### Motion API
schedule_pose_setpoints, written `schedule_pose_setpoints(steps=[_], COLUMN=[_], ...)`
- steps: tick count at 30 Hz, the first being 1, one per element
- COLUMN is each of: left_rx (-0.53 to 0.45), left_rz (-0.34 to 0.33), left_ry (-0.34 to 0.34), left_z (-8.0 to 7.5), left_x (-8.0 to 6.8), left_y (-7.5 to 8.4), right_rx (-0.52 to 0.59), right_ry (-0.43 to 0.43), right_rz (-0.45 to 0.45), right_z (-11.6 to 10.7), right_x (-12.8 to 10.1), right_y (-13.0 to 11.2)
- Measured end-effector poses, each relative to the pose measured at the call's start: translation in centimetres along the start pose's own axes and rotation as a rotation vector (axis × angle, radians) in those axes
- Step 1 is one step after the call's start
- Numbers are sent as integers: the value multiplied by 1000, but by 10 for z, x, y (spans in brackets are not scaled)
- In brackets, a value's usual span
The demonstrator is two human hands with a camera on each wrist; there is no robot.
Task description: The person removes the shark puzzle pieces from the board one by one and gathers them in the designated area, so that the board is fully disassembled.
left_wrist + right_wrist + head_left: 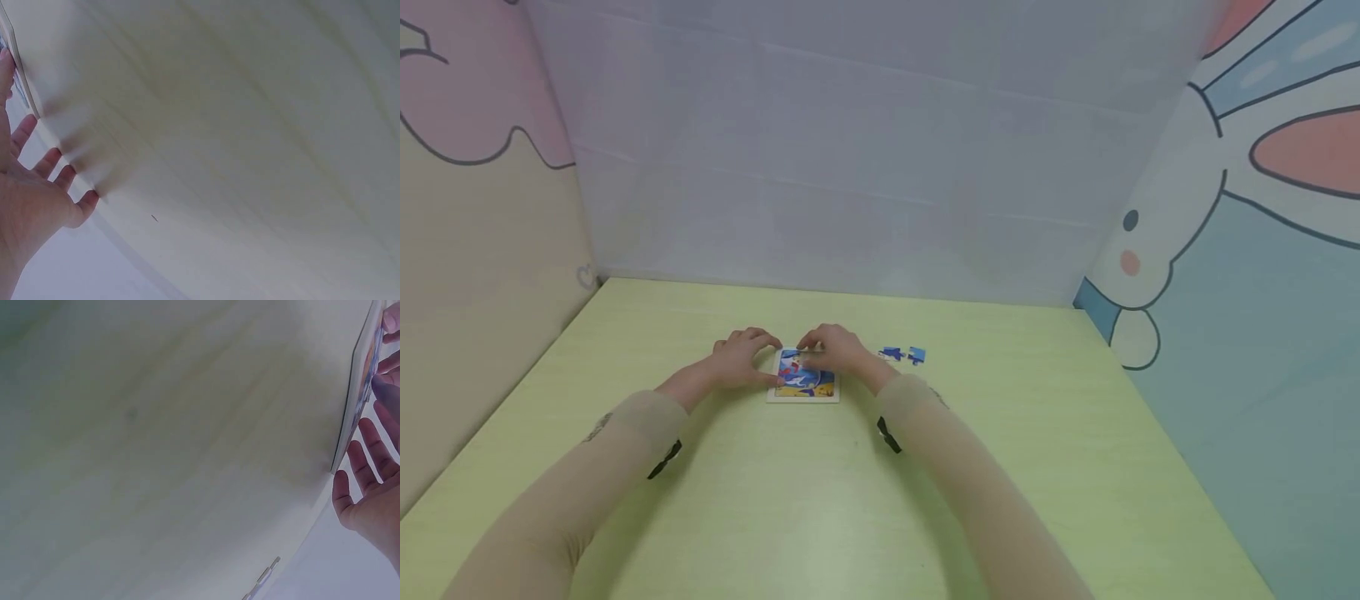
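Note:
A small jigsaw puzzle [797, 390] in a white-edged tray lies on the table, its picture blue, red and yellow with a white sea animal. Along its left side, my left hand [741, 357] spreads its fingers, the thumb low on the tray's edge and the forefinger at its upper left corner. From the right, my right hand [837, 348] reaches over the upper right part, fingertips and thumb at the picture. In the right wrist view its other fingers [369, 450] are spread beside the tray [359, 381]. Whether a piece sits under the right fingertips is hidden.
Loose blue puzzle pieces [916, 356] lie just right of the right hand. The pale yellow-green table [805, 500] runs back to a whitish wall covering [850, 167]. Side walls carry cartoon drawings, with a rabbit [1157, 233] on the right.

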State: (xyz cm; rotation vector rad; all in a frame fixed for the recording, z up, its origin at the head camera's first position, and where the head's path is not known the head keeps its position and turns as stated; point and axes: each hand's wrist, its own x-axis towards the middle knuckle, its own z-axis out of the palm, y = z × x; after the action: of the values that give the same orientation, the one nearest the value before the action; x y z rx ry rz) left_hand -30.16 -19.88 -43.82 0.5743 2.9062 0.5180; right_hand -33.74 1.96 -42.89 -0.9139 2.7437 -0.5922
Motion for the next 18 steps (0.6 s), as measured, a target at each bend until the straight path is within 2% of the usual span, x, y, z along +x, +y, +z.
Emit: schedule_pose_setpoints(steps=[9, 18], left_rx=[9, -1], left_rz=[5, 5], left_ry=[4, 0], left_z=[0, 0], left_x=[0, 0], left_y=[-1, -2], right_rx=[-64, 23], right_ry=[-18, -11], right_rz=[51, 86], right_z=[4, 1], right_x=[2, 4], right_y=[-3, -4])
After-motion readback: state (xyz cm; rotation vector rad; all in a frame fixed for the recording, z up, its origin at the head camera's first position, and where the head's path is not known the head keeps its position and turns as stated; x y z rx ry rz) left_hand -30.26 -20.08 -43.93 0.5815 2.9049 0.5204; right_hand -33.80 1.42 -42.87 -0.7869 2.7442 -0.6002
